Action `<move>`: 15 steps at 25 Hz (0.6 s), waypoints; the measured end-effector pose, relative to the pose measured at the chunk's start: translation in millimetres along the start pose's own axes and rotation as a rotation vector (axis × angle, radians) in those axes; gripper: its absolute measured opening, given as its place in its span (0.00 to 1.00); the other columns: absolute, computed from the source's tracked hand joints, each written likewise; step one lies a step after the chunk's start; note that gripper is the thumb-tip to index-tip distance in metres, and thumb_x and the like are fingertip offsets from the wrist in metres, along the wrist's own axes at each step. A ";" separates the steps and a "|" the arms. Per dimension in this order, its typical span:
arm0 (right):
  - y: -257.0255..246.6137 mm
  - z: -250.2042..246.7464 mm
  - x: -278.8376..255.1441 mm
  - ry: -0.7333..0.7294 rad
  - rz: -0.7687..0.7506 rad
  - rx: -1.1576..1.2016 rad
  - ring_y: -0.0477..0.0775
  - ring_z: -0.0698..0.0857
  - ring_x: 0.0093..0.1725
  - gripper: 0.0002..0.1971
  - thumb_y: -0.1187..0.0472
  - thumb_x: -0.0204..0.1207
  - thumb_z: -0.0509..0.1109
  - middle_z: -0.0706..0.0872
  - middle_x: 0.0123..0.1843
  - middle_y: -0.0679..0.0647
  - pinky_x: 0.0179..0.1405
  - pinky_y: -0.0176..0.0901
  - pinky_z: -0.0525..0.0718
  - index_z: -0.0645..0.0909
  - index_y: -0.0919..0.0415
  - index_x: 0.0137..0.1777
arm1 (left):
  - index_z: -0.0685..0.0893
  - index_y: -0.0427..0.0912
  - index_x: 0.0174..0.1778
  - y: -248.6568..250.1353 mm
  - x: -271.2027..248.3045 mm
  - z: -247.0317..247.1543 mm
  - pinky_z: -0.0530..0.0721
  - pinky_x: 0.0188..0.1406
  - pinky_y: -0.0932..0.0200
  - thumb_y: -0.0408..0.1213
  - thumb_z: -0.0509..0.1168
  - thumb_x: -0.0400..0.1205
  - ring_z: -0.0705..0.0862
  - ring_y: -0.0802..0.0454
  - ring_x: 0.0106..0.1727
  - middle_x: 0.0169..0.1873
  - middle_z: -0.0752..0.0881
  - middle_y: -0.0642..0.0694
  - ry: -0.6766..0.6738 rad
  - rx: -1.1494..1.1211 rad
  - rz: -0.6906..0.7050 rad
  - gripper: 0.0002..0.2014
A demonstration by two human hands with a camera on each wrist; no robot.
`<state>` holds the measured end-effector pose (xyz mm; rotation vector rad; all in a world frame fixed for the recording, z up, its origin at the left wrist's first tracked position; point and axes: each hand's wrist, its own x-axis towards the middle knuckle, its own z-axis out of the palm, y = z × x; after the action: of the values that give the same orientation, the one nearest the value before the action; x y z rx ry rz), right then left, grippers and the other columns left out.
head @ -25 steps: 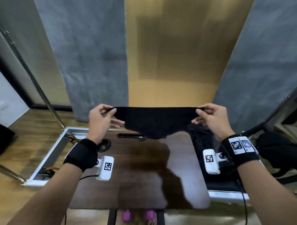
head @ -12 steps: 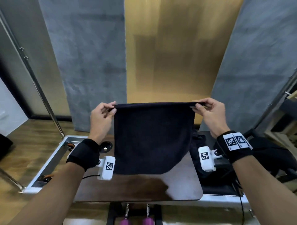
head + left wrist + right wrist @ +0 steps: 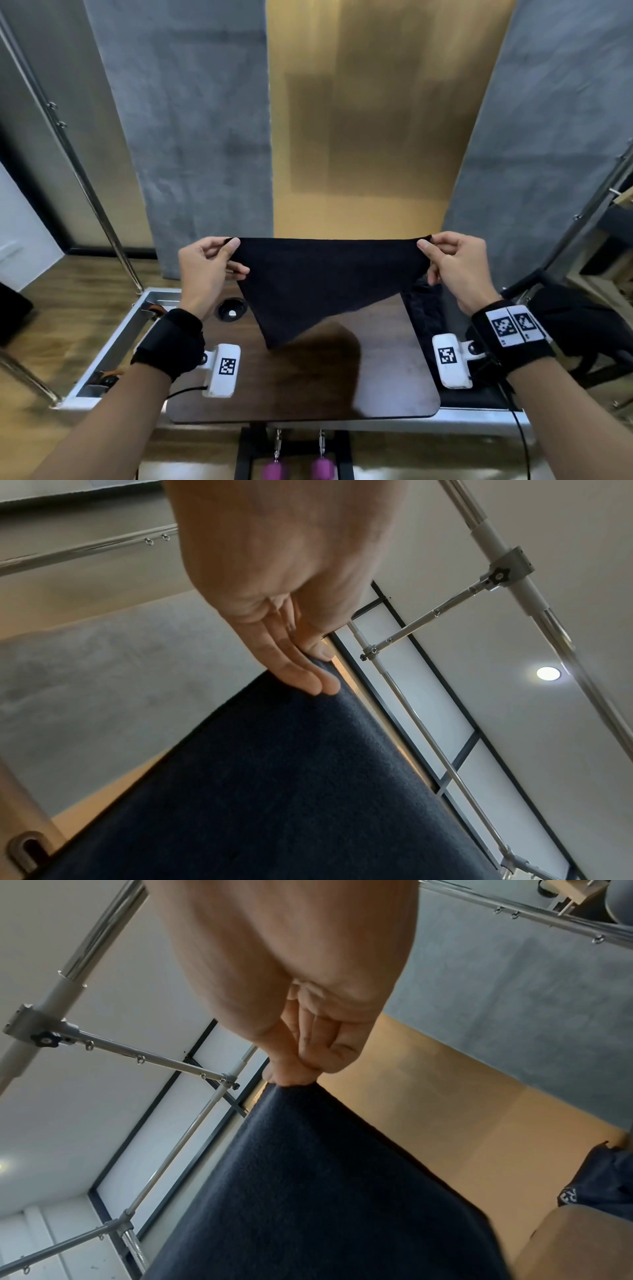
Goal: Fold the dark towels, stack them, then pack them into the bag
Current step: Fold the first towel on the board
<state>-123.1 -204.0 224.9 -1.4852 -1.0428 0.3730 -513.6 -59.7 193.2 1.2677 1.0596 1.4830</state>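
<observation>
A dark towel (image 3: 318, 281) hangs in the air above the brown table (image 3: 383, 390), stretched by its top edge. My left hand (image 3: 209, 263) pinches the towel's top left corner between thumb and fingers. My right hand (image 3: 452, 263) pinches the top right corner. The lower part swings, with its bottom edge slanting down to a point at the left. In the left wrist view the fingers (image 3: 301, 677) lie on the dark blue towel (image 3: 274, 791). In the right wrist view the fingertips (image 3: 294, 1074) pinch the towel (image 3: 325, 1191) at its corner. More dark cloth (image 3: 424, 308) lies at the table's right edge.
A black bag (image 3: 582, 325) sits to the right of the table. A round black grommet (image 3: 232, 309) is set in the tabletop at the left. A metal frame (image 3: 113, 346) runs along the table's left side, and slanted metal poles (image 3: 89, 192) stand on both sides.
The towel hung flat and square half a second ago; now its lower part has swung up and away, leaving a slanted, pointed shape. Both hands keep their pinch on the top corners.
</observation>
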 end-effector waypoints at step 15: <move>4.5 27.1 35.3 -0.024 0.054 0.214 0.64 0.96 0.47 0.08 0.68 0.86 0.71 0.90 0.47 0.65 0.43 0.40 0.93 0.80 0.75 0.52 | 0.83 0.24 0.57 -1.8 33.2 28.2 0.93 0.58 0.53 0.28 0.66 0.91 0.95 0.38 0.54 0.45 0.90 0.39 -0.081 -0.047 0.075 0.08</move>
<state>-122.4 -159.3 226.5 -1.3217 -0.9515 0.5254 -488.2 -25.5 202.3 1.3357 0.9282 1.4909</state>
